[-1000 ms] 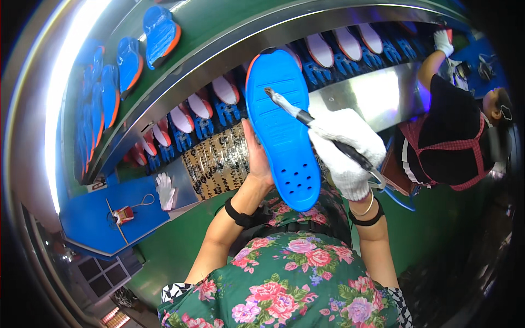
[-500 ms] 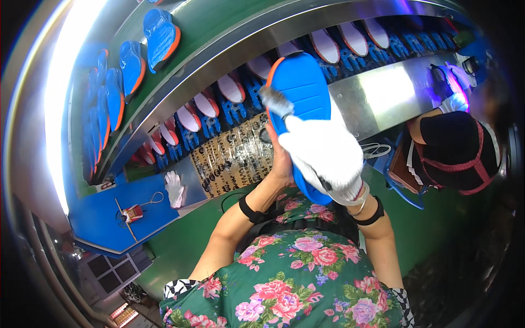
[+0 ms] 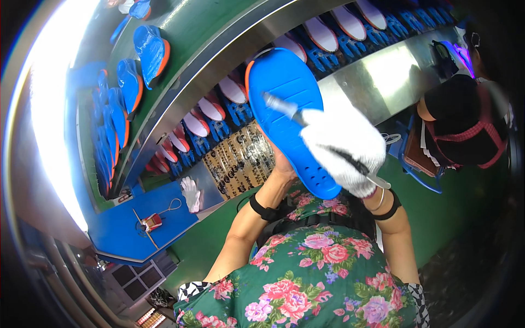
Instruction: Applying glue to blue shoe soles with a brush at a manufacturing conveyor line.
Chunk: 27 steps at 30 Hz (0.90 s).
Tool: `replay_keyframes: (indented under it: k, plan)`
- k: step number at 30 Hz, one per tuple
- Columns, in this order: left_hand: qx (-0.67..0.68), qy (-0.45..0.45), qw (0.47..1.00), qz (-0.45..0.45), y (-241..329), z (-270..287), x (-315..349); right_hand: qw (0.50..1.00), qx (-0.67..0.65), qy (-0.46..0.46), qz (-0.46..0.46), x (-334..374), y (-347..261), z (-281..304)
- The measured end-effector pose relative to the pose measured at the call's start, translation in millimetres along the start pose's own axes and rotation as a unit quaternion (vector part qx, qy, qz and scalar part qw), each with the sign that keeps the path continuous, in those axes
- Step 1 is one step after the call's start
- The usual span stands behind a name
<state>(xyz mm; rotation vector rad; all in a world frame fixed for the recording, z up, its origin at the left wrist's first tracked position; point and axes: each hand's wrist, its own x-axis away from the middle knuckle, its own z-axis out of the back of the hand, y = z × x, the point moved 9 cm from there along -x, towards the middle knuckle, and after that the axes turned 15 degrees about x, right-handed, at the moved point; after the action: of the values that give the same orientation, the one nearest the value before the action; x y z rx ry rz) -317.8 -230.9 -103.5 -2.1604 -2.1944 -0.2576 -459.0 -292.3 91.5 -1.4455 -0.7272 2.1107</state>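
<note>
A large blue shoe sole point(image 3: 290, 76) with an orange edge is held up in front of me. Ridges cross its wide end, and small holes dot its narrow end. Bare and mostly hidden behind it, my left hand point(image 3: 281, 159) grips the sole from below at its left side. In a white knit glove, my right hand point(image 3: 345, 143) is closed around the handle of a small brush point(image 3: 280, 105). The bristle end is blurred over the ridged face; whether it touches cannot be made out.
Beyond a metal rail point(image 3: 219, 52), blue-and-orange soles point(image 3: 150, 52) stand on a green surface. Pale-faced pieces with red edges point(image 3: 321, 35) and blue parts line the lower shelf. A white glove point(image 3: 191, 194) lies by the blue table point(image 3: 123, 227). Another person point(image 3: 462, 120) sits at right.
The brush has gone from the sole's left edge onto its ridged face. My right hand has shifted right and lower along the sole, uncovering the holes. The whole view has turned slightly.
</note>
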Motion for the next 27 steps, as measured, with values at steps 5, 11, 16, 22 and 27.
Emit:
replay_keyframes:
  k: [5,11,16,22,27]
  plan:
    - [-0.077,-0.007,0.997,0.022,5,2,0,0.980,0.096,-0.102,0.139,9,-25,-19]
    - [-0.034,0.083,0.995,0.032,20,20,3,0.998,-0.027,-0.029,-0.040,7,6,5]
    - [-0.045,-0.028,0.996,0.064,18,-7,-6,0.993,-0.004,-0.085,0.078,16,-19,-9]
    - [-0.082,0.006,0.996,0.030,26,-17,-15,0.998,-0.020,-0.062,-0.027,26,0,-2]
    - [-0.108,-0.161,0.975,0.111,17,-46,-31,0.991,-0.088,-0.097,-0.018,38,-4,-7]
